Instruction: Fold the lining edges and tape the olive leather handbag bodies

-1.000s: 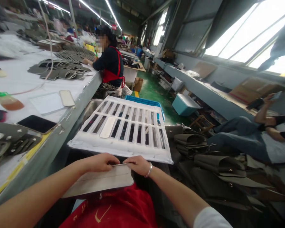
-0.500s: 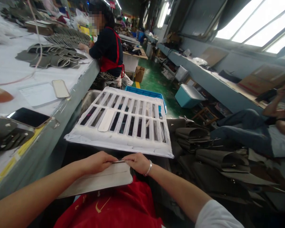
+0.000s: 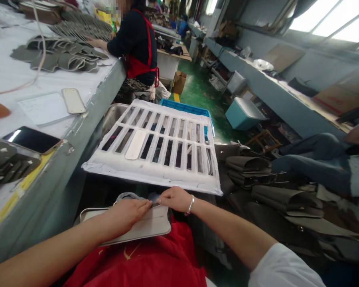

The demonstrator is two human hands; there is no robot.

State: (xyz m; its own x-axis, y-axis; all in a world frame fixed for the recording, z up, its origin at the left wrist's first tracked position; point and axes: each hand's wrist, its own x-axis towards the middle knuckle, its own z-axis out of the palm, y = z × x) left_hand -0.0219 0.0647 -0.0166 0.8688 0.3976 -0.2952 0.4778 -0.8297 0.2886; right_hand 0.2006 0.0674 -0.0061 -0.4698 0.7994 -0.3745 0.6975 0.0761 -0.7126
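hands [image 3: 126, 216], shifted, left flatter, on pale round-cornered panel [image 3: 152, 225]

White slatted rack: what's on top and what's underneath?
On the white slatted rack, one pale flat piece lies left of centre. Underneath, mostly dark, unclear shapes show through the gaps; the rack covers the rest.

glaring windows [image 3: 314, 16] at upper right, dim interior, dark lower-right shadows, blurred, stretched edges
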